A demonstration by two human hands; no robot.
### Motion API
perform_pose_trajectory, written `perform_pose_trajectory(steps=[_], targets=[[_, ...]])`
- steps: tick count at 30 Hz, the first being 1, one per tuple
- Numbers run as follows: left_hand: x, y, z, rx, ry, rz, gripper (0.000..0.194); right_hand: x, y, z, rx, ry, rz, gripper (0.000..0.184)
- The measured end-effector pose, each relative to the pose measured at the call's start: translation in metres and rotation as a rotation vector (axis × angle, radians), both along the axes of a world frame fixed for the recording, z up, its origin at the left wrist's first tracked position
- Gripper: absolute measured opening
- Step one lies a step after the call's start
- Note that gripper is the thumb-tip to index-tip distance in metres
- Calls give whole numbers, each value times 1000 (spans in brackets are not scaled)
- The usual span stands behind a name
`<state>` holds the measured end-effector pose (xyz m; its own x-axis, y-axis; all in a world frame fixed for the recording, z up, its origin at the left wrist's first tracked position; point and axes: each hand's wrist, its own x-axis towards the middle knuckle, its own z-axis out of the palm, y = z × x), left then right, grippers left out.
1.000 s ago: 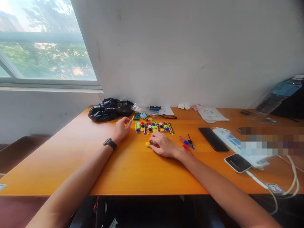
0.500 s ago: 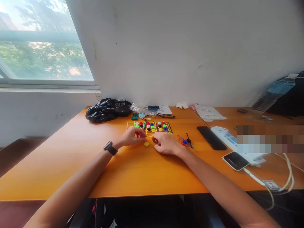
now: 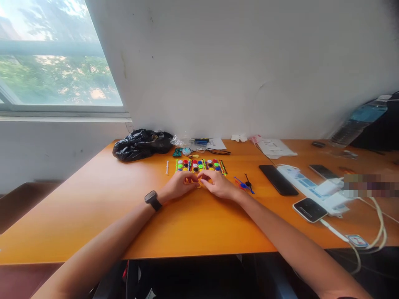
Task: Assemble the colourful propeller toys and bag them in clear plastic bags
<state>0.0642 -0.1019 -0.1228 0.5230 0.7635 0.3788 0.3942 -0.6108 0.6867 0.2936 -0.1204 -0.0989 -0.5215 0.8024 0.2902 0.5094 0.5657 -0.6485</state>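
Note:
My left hand (image 3: 181, 185), with a dark watch on its wrist, and my right hand (image 3: 220, 185) meet fingertip to fingertip above the table. Pinched between them is a small yellow plastic piece (image 3: 199, 186), mostly covered by the fingers. Just beyond lie rows of small coloured discs (image 3: 195, 165) with thin coloured sticks (image 3: 223, 167) among them; my hands hide the nearest row. A lone white stick (image 3: 167, 167) lies to their left. To the right of my right hand is a small group of blue, red and black sticks (image 3: 245, 185), with a black disc among them.
A black plastic bag (image 3: 141, 144) sits at the back left. Papers (image 3: 215, 143) and a white packet (image 3: 276, 148) lie along the wall. On the right are a black phone (image 3: 278, 180), a white power strip (image 3: 307, 187), a white-edged device (image 3: 310, 209), cables and a bottle (image 3: 360, 122).
My hands have drawn together until their fingertips meet. The yellow disc that lay on the table between them is now largely covered, as is the yellow stick.

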Motion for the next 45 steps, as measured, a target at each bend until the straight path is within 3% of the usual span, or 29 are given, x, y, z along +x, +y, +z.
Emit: perform_pose_trajectory(steps=[4,9,19,25,45], targets=[[-1,0,-2,0,-12,-70,27,3,10,-5,-144,159,-42,19],[-2,0,-1,55,102,-81,21,8,19,-14,-307,215,-27,25],[-3,-2,0,42,67,-74,23,3,17,-25,-152,112,-14,20],[-3,-3,1,133,134,-49,17,2,18,-26,-172,120,-21,20],[-2,-8,8,131,119,-57,18,1,16,-24,-141,89,-34,21]])
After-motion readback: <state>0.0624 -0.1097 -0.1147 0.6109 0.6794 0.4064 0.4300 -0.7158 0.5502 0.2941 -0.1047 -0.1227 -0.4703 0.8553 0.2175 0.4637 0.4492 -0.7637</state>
